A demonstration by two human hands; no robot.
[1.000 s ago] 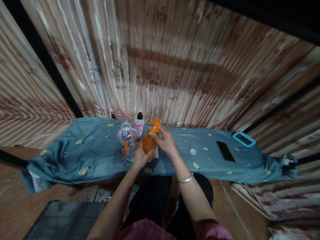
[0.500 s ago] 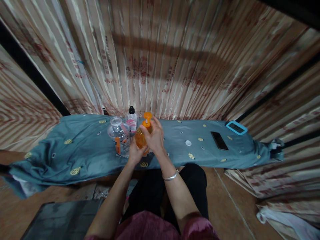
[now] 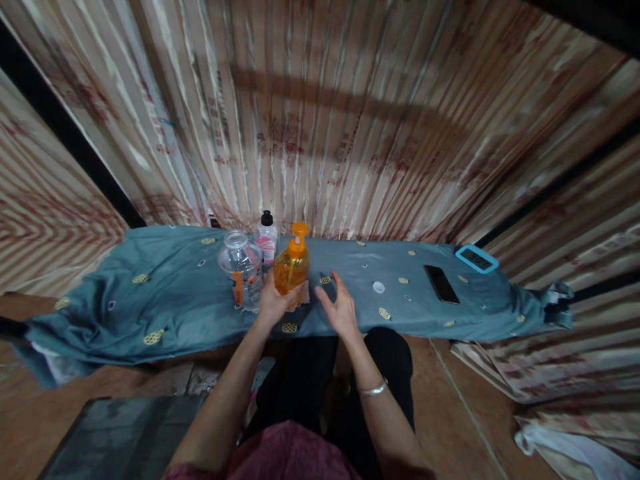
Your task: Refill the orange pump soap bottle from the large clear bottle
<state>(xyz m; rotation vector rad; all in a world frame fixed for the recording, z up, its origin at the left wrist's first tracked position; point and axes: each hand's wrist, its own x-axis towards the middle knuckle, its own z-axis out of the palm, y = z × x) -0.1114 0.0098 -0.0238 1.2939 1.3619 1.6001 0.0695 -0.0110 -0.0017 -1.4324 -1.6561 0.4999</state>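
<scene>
An amber pump bottle (image 3: 291, 270) with an orange pump head is gripped low down by my left hand (image 3: 273, 301). The bottle stands nearly upright, just above or on a small pale cloth (image 3: 303, 296); I cannot tell whether it touches. My right hand (image 3: 340, 308) is off the bottle, to its right, with thumb and fingers apart and nothing in them. Left of the bottle is a clear plastic container (image 3: 241, 261) with orange marks. Behind them stands a clear bottle (image 3: 267, 241) with a pink label and black cap.
A teal patterned cloth (image 3: 175, 293) covers the narrow table. To the right lie a white round disc (image 3: 379, 287), a black phone (image 3: 441, 284) and a blue-framed device with a dark screen (image 3: 477, 259). Curtains (image 3: 320, 133) hang close behind; a dark box (image 3: 120, 433) sits lower left.
My right hand has let go of the pump bottle's upper part and moved right and down, opening. The bottle, tilted before, is now more upright in my left hand.
</scene>
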